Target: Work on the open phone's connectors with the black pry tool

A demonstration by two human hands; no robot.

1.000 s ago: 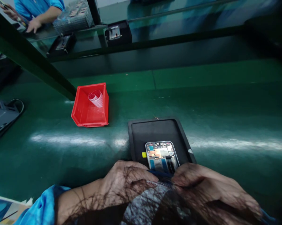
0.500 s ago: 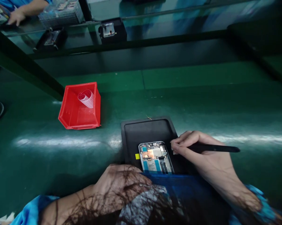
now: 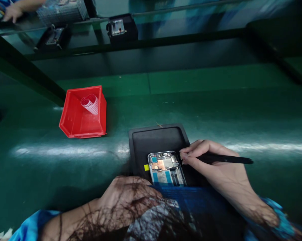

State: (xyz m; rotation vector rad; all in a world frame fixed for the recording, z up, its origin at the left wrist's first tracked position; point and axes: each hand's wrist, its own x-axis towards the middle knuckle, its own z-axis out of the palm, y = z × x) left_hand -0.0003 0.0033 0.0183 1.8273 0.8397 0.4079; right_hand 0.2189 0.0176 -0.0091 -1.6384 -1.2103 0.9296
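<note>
An opened smartphone [image 3: 167,168] with its circuit board bare lies in a black tray [image 3: 157,142]. A yellow tab [image 3: 146,167] sticks out by its left edge. My right hand [image 3: 211,160] pinches a slim black pen-like tool [image 3: 231,159], pointed at the phone's upper right corner. The tool's tip is hard to make out. Near the phone's lower left lies my left hand [image 3: 130,192], bent inward, its fingers mostly hidden by hanging hair and shadow. Dark blue material [image 3: 183,192] in the foreground covers the phone's lower end.
A red bin [image 3: 84,113] on the green table [image 3: 52,177] holds a rolled pink-white perforated sheet [image 3: 91,103]. A green post [image 3: 27,70] slants at the left. Beyond the rail, two black holders [image 3: 123,30] carry device parts, and another person's hand [image 3: 13,12] shows at upper left.
My right hand and the black tool have shifted slightly left, toward the phone's upper right corner. The whole view has moved a little. The other person's hand has also shifted left.
</note>
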